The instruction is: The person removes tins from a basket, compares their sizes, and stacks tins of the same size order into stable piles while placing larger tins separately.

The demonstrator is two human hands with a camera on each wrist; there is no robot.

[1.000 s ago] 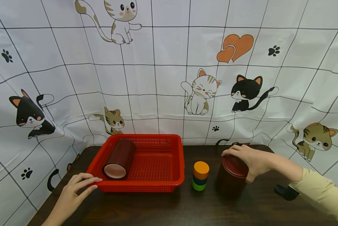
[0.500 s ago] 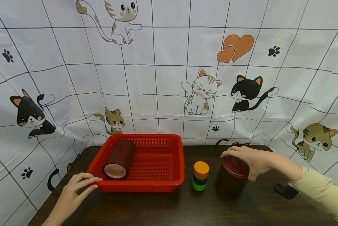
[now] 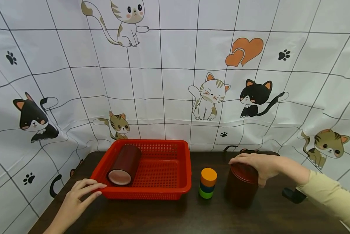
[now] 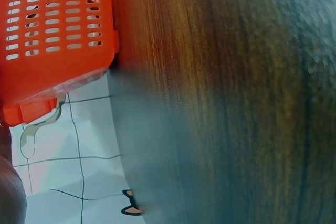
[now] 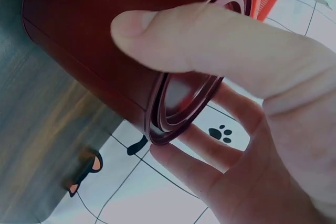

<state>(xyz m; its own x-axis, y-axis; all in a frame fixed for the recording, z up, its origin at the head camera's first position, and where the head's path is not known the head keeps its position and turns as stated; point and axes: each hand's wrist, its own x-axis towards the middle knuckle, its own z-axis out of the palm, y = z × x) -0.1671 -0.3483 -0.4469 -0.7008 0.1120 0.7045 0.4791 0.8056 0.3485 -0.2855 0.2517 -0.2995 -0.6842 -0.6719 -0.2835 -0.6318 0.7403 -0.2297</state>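
Dark table: red basket, coloured stack, upright brown canister.

A left cylinder and a right cylinder were counted, two in all, as were a left hand and a right hand, also two. One basket, one three-coloured stack, one table and four far paw prints were seen.

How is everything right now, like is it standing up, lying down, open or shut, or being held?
Red basket: sitting flat on the table, open on top.
Brown canister in the basket: lying on its side.
Other brown canister: standing upright, held; its top looks closed.
Orange, blue and green stack: standing upright.
Left hand: touching the basket's rim.
Right hand: gripping the upright canister by its top.
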